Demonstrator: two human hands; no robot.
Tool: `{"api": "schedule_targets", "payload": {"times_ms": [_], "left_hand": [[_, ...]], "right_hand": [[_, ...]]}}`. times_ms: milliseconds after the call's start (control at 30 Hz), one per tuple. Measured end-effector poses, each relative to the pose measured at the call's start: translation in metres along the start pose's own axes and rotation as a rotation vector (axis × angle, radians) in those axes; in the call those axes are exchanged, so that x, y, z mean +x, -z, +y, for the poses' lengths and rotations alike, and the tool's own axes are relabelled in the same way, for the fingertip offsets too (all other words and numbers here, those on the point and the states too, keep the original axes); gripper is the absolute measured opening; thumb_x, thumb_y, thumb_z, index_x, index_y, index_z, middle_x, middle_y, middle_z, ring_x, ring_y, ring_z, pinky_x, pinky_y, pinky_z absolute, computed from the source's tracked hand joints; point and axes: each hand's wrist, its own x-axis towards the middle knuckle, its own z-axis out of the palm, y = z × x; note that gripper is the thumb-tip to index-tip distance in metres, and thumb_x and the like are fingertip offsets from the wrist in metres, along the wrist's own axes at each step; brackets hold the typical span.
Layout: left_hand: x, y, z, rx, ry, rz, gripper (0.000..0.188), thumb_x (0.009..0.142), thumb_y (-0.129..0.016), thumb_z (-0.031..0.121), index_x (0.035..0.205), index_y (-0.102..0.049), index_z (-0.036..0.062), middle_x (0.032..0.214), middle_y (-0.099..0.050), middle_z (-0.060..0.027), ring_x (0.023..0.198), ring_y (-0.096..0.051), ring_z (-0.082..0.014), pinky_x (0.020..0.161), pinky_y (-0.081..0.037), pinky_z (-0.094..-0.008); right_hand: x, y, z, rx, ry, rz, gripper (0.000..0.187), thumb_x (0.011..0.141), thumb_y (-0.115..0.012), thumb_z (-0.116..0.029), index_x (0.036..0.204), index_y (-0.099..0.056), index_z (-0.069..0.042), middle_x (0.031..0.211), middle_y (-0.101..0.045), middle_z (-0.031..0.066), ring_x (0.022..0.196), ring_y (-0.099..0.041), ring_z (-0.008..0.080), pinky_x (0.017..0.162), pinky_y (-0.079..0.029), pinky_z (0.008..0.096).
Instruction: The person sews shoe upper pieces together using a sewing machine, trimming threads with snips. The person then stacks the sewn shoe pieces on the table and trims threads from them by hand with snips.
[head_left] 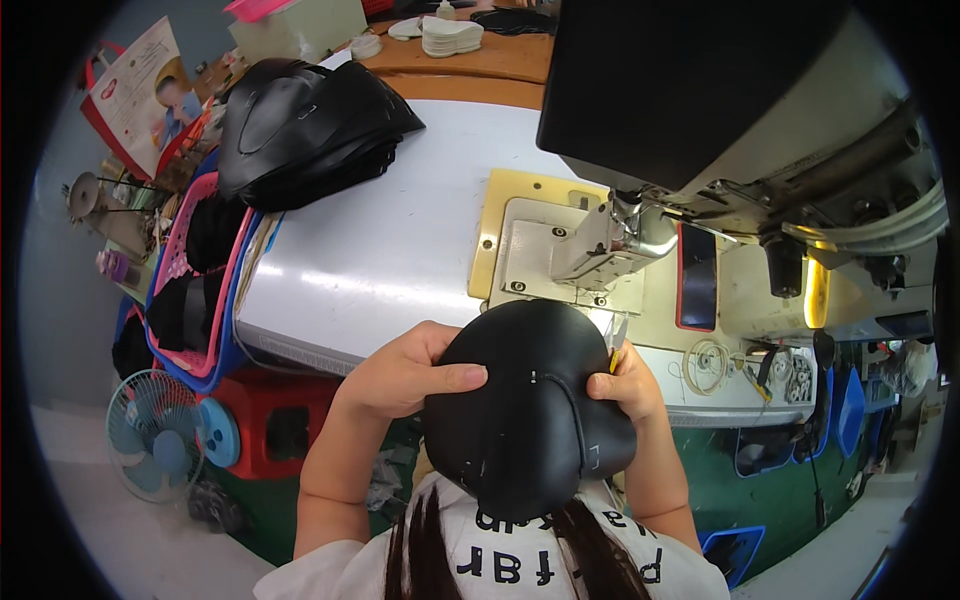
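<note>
Between my hands, in front of the sewing machine (605,250), is a curved black leather-like piece (525,400). It has a raised seam and small silver marks on its upper face. My left hand (425,370) grips its left edge, thumb on top and the other fingers hidden beneath. At the right edge, my right hand (632,385) pinches the piece with its thumb. Small thread snips (617,342) with a yellow handle also sit in that hand, blades pointing away from me.
A pile of black leather-like pieces (310,130) lies on the white table (400,230) at the back left. Pink and blue baskets (212,300) stand left, above a fan (158,435) and a red stool (280,425). White pads (452,37) lie behind. A phone (697,277) rests right of the machine.
</note>
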Motion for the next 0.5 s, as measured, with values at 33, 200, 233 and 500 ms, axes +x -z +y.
{"api": "schedule_targets", "payload": {"times_ms": [33,200,233,500], "left_hand": [[0.001,0.0,0.0,0.003,0.009,-0.005,0.029,0.077,-0.056,0.011,0.099,-0.051,-0.0086,0.09,-0.058,-0.0111,0.08,-0.054,-0.0124,0.072,-0.044,-0.0232],[0.003,0.001,-0.002,0.015,0.007,0.006,0.029,0.077,-0.056,0.011,0.098,-0.052,-0.0081,0.088,-0.058,-0.0109,0.079,-0.055,-0.0123,0.072,-0.045,-0.0234],[0.004,0.001,-0.003,0.001,0.013,0.025,0.028,0.076,-0.056,0.011,0.097,-0.052,-0.0079,0.088,-0.058,-0.011,0.077,-0.056,-0.0125,0.071,-0.045,-0.0233],[0.007,0.002,-0.008,-0.096,0.034,0.075,0.026,0.075,-0.057,0.009,0.096,-0.052,-0.0069,0.088,-0.059,-0.0113,0.075,-0.058,-0.0135,0.069,-0.047,-0.0238]], "right_hand": [[-0.001,0.001,0.001,0.014,-0.007,0.006,0.033,0.064,-0.069,-0.013,0.091,-0.057,0.0,0.084,-0.059,0.0036,0.074,-0.054,0.0098,0.069,-0.043,0.0227],[-0.001,0.006,0.006,0.011,-0.022,0.034,0.033,0.064,-0.07,-0.014,0.091,-0.057,0.0,0.083,-0.059,0.0034,0.074,-0.054,0.0099,0.068,-0.043,0.0226],[-0.001,0.007,0.007,0.018,-0.034,0.036,0.033,0.063,-0.07,-0.014,0.091,-0.057,0.0,0.083,-0.059,0.0034,0.074,-0.054,0.0099,0.068,-0.043,0.0227],[0.002,0.011,0.018,0.098,-0.048,0.054,0.047,0.062,-0.071,-0.015,0.102,-0.051,-0.001,0.09,-0.058,0.0047,0.077,-0.055,0.0114,0.071,-0.044,0.0243]]}}
